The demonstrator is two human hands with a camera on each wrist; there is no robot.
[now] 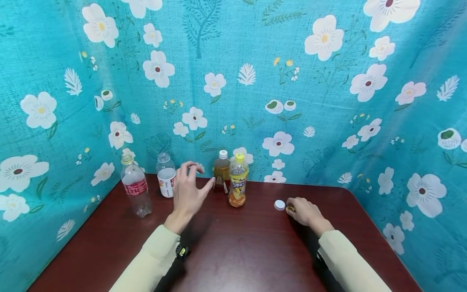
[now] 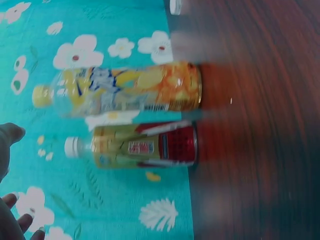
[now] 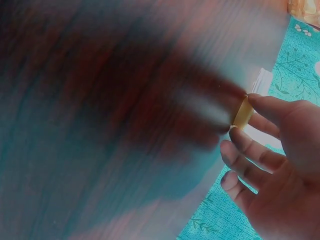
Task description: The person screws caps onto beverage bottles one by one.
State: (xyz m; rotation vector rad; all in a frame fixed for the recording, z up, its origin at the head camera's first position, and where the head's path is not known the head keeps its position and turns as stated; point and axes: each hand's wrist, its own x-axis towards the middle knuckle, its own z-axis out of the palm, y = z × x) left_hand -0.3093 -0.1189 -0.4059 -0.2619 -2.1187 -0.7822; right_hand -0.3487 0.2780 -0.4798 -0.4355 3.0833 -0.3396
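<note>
Near the right side of the table, my right hand [image 1: 306, 211] pinches a yellow bottle cap [image 3: 243, 113] between thumb and fingertips, low at the tabletop. A white bottle cap [image 1: 279, 205] lies just left of it. My left hand [image 1: 187, 192] hovers with fingers spread and loosely bent, holding nothing. Behind its fingers stands a white-labelled bottle [image 1: 166, 178] with an uncapped mouth. Right of that hand are a white-capped bottle of brown drink [image 1: 221, 172] and a yellow-capped bottle [image 2: 125, 90] with orange contents at the bottom.
A clear bottle [image 1: 136, 188] with a red label and a yellow ring at its neck stands at the far left. The dark red table [image 1: 233, 247] ends at a blue flowered curtain [image 1: 248, 97] behind and on both sides.
</note>
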